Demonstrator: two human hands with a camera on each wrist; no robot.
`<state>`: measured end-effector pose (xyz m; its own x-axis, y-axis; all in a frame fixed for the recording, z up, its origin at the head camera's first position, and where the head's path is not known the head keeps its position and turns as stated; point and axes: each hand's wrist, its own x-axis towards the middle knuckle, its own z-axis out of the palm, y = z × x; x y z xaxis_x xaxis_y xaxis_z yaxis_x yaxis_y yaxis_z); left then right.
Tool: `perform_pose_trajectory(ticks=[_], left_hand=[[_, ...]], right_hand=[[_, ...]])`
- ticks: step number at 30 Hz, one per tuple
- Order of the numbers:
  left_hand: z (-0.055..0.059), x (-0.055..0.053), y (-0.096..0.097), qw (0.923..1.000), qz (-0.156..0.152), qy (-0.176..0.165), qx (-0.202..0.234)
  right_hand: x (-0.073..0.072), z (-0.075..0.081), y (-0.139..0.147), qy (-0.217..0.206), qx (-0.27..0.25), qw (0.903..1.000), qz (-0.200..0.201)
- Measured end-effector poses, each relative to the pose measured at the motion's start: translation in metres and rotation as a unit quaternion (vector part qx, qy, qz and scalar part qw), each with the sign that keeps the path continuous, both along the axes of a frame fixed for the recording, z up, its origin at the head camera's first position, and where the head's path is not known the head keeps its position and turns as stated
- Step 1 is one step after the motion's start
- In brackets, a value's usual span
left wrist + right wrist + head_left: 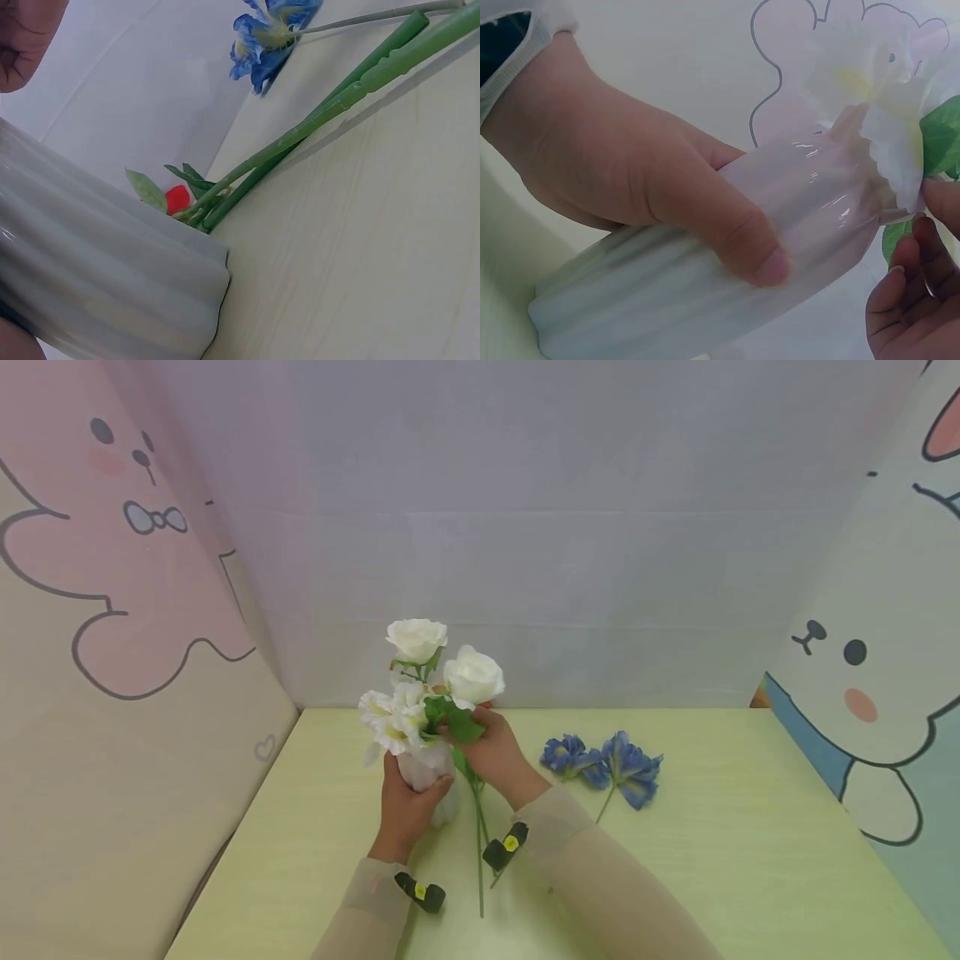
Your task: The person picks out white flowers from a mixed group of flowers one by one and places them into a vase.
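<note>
A white ribbed vase (426,768) stands on the table, and my left hand (408,806) grips its side, the thumb across the front in the right wrist view. Ruffled white flowers (397,718) and an upright white rose (417,641) rise from its mouth. At the rim, my right hand (495,752) has curled fingers among the green leaves (463,727), pinching just below a second white rose (474,677) that leans right. The exact grip point on the stem is hidden by leaves and fingers. In the right wrist view, the right hand's fingertips (907,259) are right beside the vase neck.
Green stems (481,860) lie on the table right of the vase, leading back to a red flower (178,199) behind it. Blue flowers (630,768) lie further right. A pale curtain (555,568) hangs behind the table, with cartoon-printed cloth (847,710) at the sides.
</note>
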<state>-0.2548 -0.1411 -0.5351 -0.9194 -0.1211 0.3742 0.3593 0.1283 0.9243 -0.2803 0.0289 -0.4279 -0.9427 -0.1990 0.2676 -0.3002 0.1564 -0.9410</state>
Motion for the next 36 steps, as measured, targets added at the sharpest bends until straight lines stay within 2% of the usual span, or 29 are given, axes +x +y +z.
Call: perform_pose_trajectory(ticks=[2,14,18,21,26,30,34,36], left_hand=[[-0.001,0.000,0.000,1.0000,-0.004,0.001,0.004],[-0.002,-0.001,0.002,0.9999,0.008,0.008,-0.008],[-0.003,0.000,0.000,0.9999,0.008,0.002,-0.011],[0.000,0.003,-0.001,0.9996,0.012,-0.016,-0.021],[0.008,0.014,-0.008,0.9940,0.028,-0.062,-0.086],[0.009,0.026,-0.017,0.9873,0.031,-0.072,-0.138],[0.012,0.043,-0.025,0.9810,0.033,-0.082,-0.172],[0.014,0.051,-0.029,0.9744,0.036,-0.090,-0.203]], right_hand=[[0.001,0.001,0.000,-0.006,0.003,1.0000,0.002],[0.003,-0.003,0.010,0.030,0.005,0.9994,0.016],[0.009,-0.002,0.016,0.038,0.007,0.9990,0.024],[0.017,-0.001,0.022,0.031,-0.012,0.9987,0.038],[0.031,0.000,0.042,0.046,-0.024,0.9972,0.053],[0.044,-0.001,0.064,0.065,-0.008,0.9972,0.036],[0.058,-0.004,0.085,0.059,0.015,0.9981,0.013],[0.065,-0.007,0.094,0.057,0.032,0.9979,-0.001]])
